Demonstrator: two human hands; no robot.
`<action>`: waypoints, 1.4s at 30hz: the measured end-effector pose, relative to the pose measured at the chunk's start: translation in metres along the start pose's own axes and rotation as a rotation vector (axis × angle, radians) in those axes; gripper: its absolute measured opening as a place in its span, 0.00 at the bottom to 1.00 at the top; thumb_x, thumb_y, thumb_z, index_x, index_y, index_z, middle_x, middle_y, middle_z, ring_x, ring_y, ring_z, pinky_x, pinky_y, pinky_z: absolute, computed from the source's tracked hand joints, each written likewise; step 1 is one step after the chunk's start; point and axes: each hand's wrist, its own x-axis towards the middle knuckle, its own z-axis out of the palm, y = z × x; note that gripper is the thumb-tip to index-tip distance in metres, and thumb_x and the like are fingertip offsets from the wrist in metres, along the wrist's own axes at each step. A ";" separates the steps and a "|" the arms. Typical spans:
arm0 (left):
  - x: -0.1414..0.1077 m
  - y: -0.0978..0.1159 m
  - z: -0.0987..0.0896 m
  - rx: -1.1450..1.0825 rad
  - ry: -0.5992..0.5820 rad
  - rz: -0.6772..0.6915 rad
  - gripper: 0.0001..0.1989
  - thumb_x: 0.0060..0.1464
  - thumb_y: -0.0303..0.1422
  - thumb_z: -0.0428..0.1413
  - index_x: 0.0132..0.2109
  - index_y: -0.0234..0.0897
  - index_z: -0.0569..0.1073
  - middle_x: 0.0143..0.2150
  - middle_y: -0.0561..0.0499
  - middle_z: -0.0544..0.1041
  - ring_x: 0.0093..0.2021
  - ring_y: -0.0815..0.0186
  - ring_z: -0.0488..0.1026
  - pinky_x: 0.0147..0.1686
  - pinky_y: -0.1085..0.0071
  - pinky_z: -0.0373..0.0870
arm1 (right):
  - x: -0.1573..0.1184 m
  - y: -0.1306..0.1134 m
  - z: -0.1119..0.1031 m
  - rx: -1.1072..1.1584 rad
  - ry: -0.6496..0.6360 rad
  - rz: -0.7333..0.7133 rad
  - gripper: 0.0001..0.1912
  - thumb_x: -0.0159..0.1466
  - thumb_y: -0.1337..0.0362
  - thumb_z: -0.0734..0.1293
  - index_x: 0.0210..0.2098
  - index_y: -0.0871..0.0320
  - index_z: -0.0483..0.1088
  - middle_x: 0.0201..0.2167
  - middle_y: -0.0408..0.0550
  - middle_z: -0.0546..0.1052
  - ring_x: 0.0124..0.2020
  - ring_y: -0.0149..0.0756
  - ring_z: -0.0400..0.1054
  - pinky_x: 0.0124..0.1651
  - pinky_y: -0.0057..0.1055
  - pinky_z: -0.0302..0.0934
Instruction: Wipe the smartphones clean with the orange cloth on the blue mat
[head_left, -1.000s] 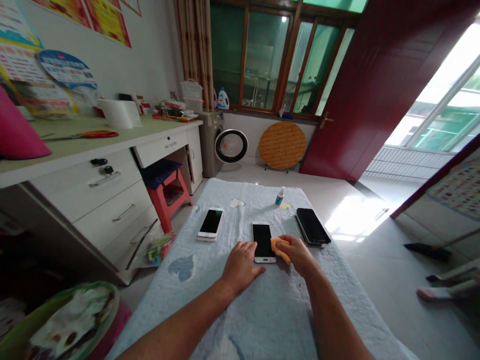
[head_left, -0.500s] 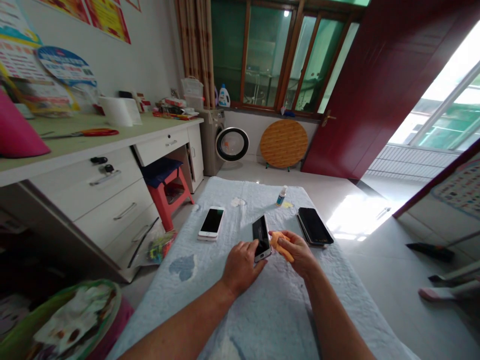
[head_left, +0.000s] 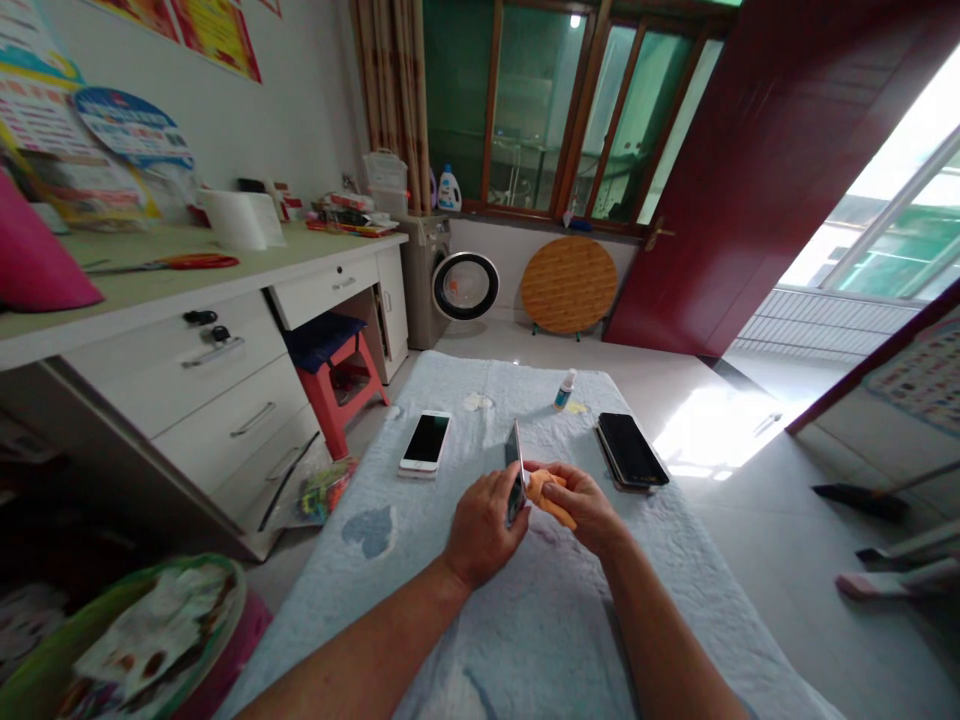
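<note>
A smartphone stands tilted nearly on edge above the cloth-covered table, with my left hand closed around its lower end. My right hand pinches an orange cloth against the phone's right side. To the left lies a white smartphone, black screen up, seemingly on top of another one. On the right, a stack of dark phones rests near the table edge. Behind them a small spray bottle stands upright.
The table carries a light blue cloth. At the lower left is a filled waste bin. A red stool stands beside the white desk. Farther back are a washing machine with its door swung out and a round wooden tabletop.
My left hand has turned the phone up from a flatter tilt to almost on edge. My right hand has moved slightly left with the orange cloth.
</note>
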 end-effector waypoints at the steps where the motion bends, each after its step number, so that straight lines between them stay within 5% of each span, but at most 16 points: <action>1: 0.000 0.000 0.000 -0.007 0.004 0.000 0.24 0.57 0.33 0.51 0.61 0.36 0.60 0.47 0.43 0.73 0.48 0.57 0.71 0.50 0.59 0.69 | 0.000 0.001 0.000 -0.007 -0.009 0.007 0.20 0.51 0.58 0.76 0.43 0.58 0.75 0.39 0.48 0.78 0.36 0.34 0.72 0.39 0.28 0.63; 10: 0.001 -0.001 -0.005 -0.071 0.039 -0.026 0.20 0.56 0.30 0.52 0.56 0.37 0.65 0.44 0.45 0.74 0.44 0.60 0.72 0.47 0.63 0.70 | 0.001 0.005 0.000 -0.063 -0.026 0.058 0.22 0.51 0.56 0.75 0.44 0.58 0.74 0.37 0.48 0.78 0.33 0.33 0.71 0.37 0.28 0.62; 19: 0.003 -0.004 -0.011 -0.260 0.083 -0.315 0.23 0.48 0.24 0.52 0.53 0.36 0.68 0.39 0.49 0.76 0.32 0.67 0.72 0.37 0.70 0.71 | 0.003 0.008 -0.006 -0.136 0.174 0.050 0.20 0.47 0.55 0.76 0.35 0.59 0.72 0.28 0.43 0.76 0.25 0.29 0.67 0.29 0.25 0.58; 25: 0.003 -0.007 -0.008 -0.432 0.033 -0.403 0.26 0.49 0.23 0.53 0.56 0.37 0.66 0.43 0.48 0.77 0.38 0.64 0.75 0.41 0.69 0.71 | 0.004 0.009 -0.009 -0.125 0.234 0.002 0.19 0.48 0.57 0.75 0.36 0.58 0.71 0.28 0.43 0.76 0.26 0.30 0.67 0.29 0.26 0.58; 32: 0.001 -0.004 -0.003 -0.581 -0.085 -0.350 0.25 0.55 0.29 0.52 0.60 0.37 0.63 0.48 0.45 0.76 0.40 0.64 0.76 0.43 0.68 0.72 | 0.007 0.006 -0.009 -0.119 0.334 -0.077 0.23 0.47 0.56 0.75 0.38 0.56 0.67 0.29 0.41 0.74 0.27 0.30 0.67 0.30 0.26 0.59; 37: 0.000 -0.001 -0.002 -0.401 -0.175 -0.281 0.26 0.56 0.31 0.52 0.62 0.39 0.61 0.48 0.45 0.76 0.39 0.63 0.75 0.43 0.64 0.72 | 0.007 0.007 -0.011 -0.223 0.411 -0.122 0.22 0.48 0.54 0.73 0.37 0.55 0.65 0.27 0.41 0.73 0.26 0.30 0.66 0.28 0.27 0.59; 42: -0.004 -0.001 0.003 -0.220 -0.230 -0.194 0.28 0.52 0.32 0.56 0.61 0.37 0.63 0.50 0.44 0.75 0.46 0.59 0.73 0.48 0.61 0.69 | 0.007 0.012 -0.015 -0.572 0.494 -0.170 0.12 0.53 0.56 0.68 0.32 0.56 0.68 0.22 0.39 0.69 0.22 0.30 0.60 0.25 0.26 0.55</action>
